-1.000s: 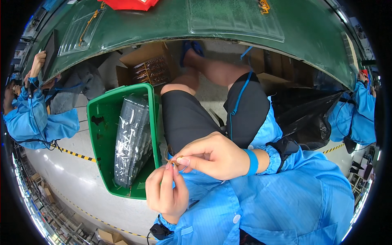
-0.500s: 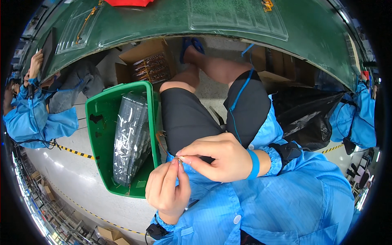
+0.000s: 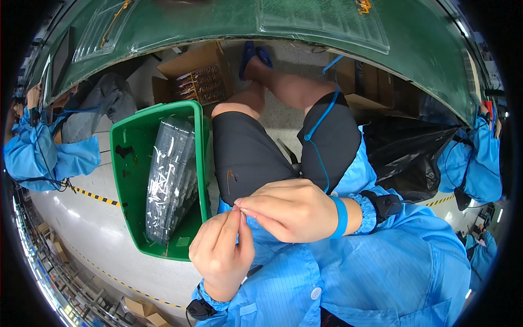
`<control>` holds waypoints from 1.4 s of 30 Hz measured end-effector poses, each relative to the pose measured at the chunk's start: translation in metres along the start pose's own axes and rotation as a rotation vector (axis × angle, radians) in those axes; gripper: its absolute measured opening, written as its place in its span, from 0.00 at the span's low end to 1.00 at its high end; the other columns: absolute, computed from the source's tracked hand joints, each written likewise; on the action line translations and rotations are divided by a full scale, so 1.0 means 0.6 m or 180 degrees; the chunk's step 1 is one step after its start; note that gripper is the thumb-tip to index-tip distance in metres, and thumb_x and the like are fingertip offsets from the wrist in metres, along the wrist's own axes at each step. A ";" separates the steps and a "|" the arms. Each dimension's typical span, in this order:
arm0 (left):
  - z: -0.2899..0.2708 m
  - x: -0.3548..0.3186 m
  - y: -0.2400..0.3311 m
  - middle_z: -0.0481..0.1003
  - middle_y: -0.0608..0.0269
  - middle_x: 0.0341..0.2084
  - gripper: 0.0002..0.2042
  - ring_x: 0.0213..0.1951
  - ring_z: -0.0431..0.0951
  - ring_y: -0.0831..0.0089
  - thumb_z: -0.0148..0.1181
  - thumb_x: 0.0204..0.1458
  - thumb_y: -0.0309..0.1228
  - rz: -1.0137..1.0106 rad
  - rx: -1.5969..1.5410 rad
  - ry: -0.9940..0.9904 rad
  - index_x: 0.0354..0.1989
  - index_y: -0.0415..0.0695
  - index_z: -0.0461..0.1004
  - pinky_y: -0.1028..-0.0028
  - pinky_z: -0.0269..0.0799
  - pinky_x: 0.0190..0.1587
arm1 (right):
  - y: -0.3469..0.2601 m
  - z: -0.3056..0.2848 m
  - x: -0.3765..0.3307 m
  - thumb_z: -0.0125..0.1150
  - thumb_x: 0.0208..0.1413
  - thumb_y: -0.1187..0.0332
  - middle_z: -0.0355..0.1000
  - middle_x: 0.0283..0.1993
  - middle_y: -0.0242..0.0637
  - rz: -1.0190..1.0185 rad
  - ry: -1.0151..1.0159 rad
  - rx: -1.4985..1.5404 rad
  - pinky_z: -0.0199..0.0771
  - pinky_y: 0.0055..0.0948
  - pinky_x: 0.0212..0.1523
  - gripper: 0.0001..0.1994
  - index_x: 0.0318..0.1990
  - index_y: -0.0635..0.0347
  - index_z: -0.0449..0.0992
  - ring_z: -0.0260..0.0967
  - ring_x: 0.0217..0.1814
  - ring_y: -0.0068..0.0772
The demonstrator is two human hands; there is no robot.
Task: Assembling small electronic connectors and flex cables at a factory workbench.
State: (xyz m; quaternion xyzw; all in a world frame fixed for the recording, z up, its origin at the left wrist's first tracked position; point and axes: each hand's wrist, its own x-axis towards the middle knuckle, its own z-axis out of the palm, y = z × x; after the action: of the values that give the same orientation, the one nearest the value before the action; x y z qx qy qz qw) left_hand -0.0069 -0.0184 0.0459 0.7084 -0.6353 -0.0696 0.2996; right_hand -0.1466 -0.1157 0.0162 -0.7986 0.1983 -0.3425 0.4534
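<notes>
My left hand (image 3: pixel 220 250) and my right hand (image 3: pixel 294 210) meet above my lap, both closed in a pinch with the fingertips touching. A thin orange-brown strip (image 3: pixel 230 179), like a small flex cable, shows against my dark shorts just beyond the fingertips. It appears to come from between them, but the fingers hide its held end. A blue band (image 3: pixel 340 218) circles my right wrist. Left of my hands stands a green bin (image 3: pixel 199 158) with a stack of clear plastic trays (image 3: pixel 170 180) leaning inside.
The green workbench (image 3: pixel 218 24) curves across the far side, bearing clear trays (image 3: pixel 327 24) and orange flex pieces (image 3: pixel 363 6). Beneath it sit an open carton (image 3: pixel 185 68) of parts and a blue coiled cord (image 3: pixel 321 117). A black bag (image 3: pixel 400 155) lies right; co-workers in blue sit either side.
My hands stay pinched together, with the left shifted slightly. The strip's visible end has swung right, away from the bin rim. The red thing on the bench has mostly left the view.
</notes>
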 end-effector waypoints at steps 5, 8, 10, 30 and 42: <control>-0.004 0.002 0.000 0.78 0.57 0.26 0.09 0.26 0.78 0.64 0.65 0.40 0.17 0.0006 -0.0042 -0.0189 0.33 0.34 0.79 0.72 0.75 0.29 | 0.007 -0.007 -0.001 0.64 0.46 0.79 0.77 0.33 0.46 -0.0087 -0.0313 -0.0019 0.79 0.33 0.33 0.12 0.40 0.72 0.77 0.78 0.33 0.44; -0.004 0.003 0.000 0.78 0.57 0.26 0.10 0.25 0.78 0.64 0.66 0.39 0.18 0.0143 0.0218 -0.0460 0.33 0.35 0.79 0.72 0.75 0.29 | 0.012 -0.010 -0.003 0.61 0.41 0.76 0.73 0.31 0.44 -0.0320 -0.0549 -0.0195 0.76 0.35 0.36 0.17 0.42 0.71 0.73 0.74 0.34 0.44; -0.004 0.004 0.003 0.77 0.58 0.26 0.10 0.25 0.78 0.65 0.67 0.38 0.19 0.0133 0.0262 -0.0623 0.32 0.35 0.79 0.72 0.75 0.28 | 0.012 -0.012 -0.003 0.61 0.38 0.76 0.72 0.30 0.43 -0.0320 -0.0690 -0.0319 0.76 0.35 0.35 0.18 0.41 0.71 0.72 0.73 0.33 0.43; 0.000 -0.051 -0.081 0.80 0.54 0.25 0.03 0.28 0.81 0.67 0.62 0.47 0.18 -0.1635 -0.0380 0.0800 0.30 0.33 0.79 0.73 0.74 0.30 | 0.013 -0.025 0.007 0.58 0.60 0.72 0.79 0.33 0.41 0.1337 -0.0278 0.1756 0.78 0.26 0.35 0.07 0.40 0.68 0.77 0.78 0.32 0.29; -0.048 -0.117 -0.208 0.79 0.52 0.29 0.08 0.29 0.79 0.59 0.59 0.55 0.27 -0.3310 0.1944 0.0225 0.40 0.37 0.77 0.64 0.72 0.33 | 0.008 -0.036 0.027 0.53 0.65 0.72 0.77 0.41 0.41 0.1969 -0.0784 0.2994 0.78 0.23 0.40 0.10 0.47 0.70 0.75 0.75 0.43 0.25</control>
State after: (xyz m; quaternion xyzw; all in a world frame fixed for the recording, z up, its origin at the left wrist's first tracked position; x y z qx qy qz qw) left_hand 0.1014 0.0590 -0.0145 0.9820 -0.1865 0.0022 0.0303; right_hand -0.1511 -0.1410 0.0259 -0.4499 0.1948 -0.1498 0.8586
